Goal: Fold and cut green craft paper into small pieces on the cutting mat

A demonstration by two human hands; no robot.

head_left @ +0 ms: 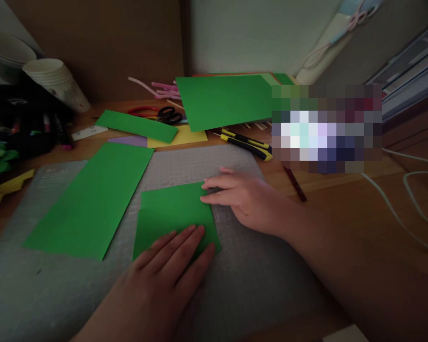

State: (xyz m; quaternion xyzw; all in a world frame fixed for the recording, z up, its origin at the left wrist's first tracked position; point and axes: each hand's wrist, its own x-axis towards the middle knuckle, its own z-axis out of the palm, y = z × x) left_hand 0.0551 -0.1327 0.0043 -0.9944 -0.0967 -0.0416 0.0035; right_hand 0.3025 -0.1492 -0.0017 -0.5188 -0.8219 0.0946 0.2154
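A grey gridded cutting mat [199, 164] presumably serves as work surface. A long green paper sheet [92, 204] lies on its left, likely leaving room for the smaller green paper piece [174, 206] mid-mat. The flat, open left hand [164, 268] apparently steadies it; the right hand [248, 197], loosely open, touches its edge.

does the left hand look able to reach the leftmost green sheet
Probably yes: nothing covers the leftmost green sheet, which lies close by, though the left hand rests on the smaller green sheet.
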